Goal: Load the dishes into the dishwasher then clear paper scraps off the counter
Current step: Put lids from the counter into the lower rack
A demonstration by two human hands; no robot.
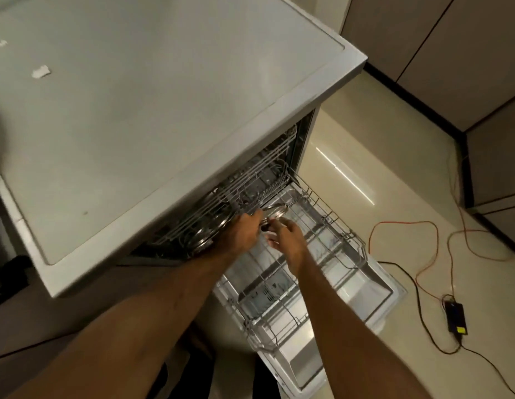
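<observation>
Arms outstretched over rack [362,249]: left hand [244,230] grips steel dish [275,211]; right hand [288,237], grip unclear.

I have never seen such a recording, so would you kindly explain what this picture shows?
One camera, worn on a person's head, looks forward and down; there is no robot. The left hand grips a round shiny metal dish over the grey wire rack pulled out of the open white dishwasher. The right hand is at the dish too, but blur hides its grip. On the pale countertop lie small white paper scraps.
</observation>
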